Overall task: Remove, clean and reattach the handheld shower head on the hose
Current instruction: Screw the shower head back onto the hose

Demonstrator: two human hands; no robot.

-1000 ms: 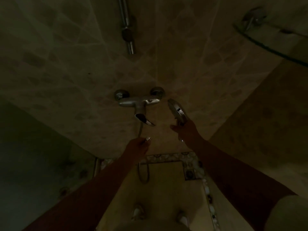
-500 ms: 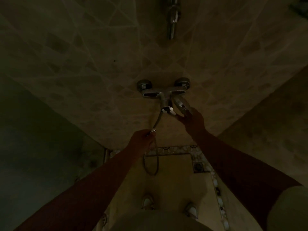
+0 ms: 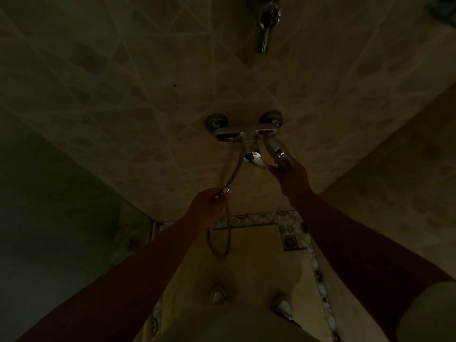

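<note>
Though very dim, shower stall seen from above, both bare arms reaching forward toward tiled wall (image 3: 123, 99). Far left: dark glass panel (image 3: 49, 218). Left hand (image 3: 209, 206) raised below mixer, grip curled round hose (image 3: 230, 174) near its shiny metal end nut (image 3: 225, 191); hose running up from fist toward mixer body, second stretch hanging below fist in a loop (image 3: 219, 245) over floor. Centre: chrome mixer tap (image 3: 243, 132) fixed on wall by two round mounts, lever (image 3: 256, 160) pointing down toward camera, bright highlight on it. Just right of lever: shower head (image 3: 277, 151), detached from hose, tilted, upper end close under right side of mixer; touching or not, cannot tell. Right hand (image 3: 291, 176) gripping shower head at lower end, fingers wrapped round it, fingertip close to lever tip. Top centre-right: vertical chrome rail (image 3: 265, 25) with slider bracket on wall. Bottom: yellowish shower floor (image 3: 259, 262) with patterned mosaic border, square drain (image 3: 291, 241) near right corner, two light shoe tips (image 3: 217, 296) near bottom edge. Far right: plain beige side wall (image 3: 394, 169), light short sleeve (image 3: 429, 314) at lower right corner.
</note>
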